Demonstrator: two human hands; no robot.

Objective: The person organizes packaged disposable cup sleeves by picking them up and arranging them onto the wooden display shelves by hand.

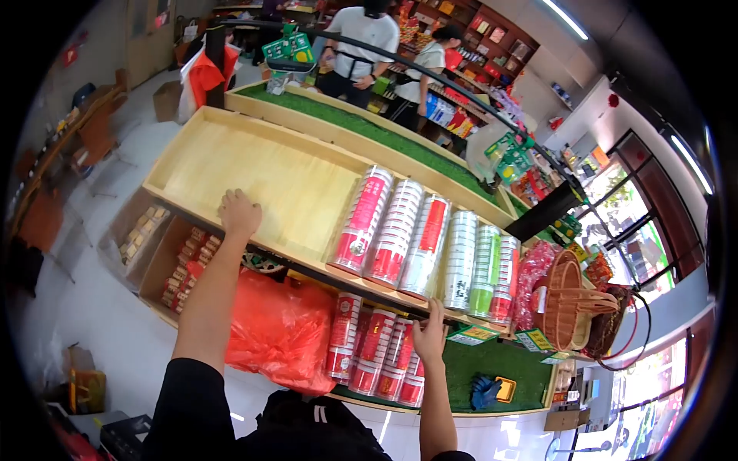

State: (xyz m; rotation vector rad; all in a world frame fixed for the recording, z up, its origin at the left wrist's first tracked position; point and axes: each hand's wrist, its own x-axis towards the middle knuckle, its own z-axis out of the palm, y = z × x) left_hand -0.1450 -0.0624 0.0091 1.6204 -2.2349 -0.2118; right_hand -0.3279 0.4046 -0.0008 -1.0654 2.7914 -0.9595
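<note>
A wooden display tray [265, 173] stretches across the stand in front of me. My left hand [240, 212] is at the front rim of its left part, fingers apart and nothing visibly held. Rows of cylindrical cans in red, silver and green wrap, such as the red-and-silver column [427, 244], lie in its right part. Below them, my right hand [430, 336] touches the tray's front edge, thumb and fingers apart. On the shelf underneath, more red-labelled cans [374, 346] stand left of that hand. A red plastic bag [273, 330] lies under my left forearm.
A wicker basket [563, 296] stands right of the cans. Green turf [492, 369] lines the lower shelf, with a blue item and yellow tray on it. Cardboard boxes [181, 265] hold small packs at left. Beyond the black rail [446, 69], two people [361, 46] stand near shelves.
</note>
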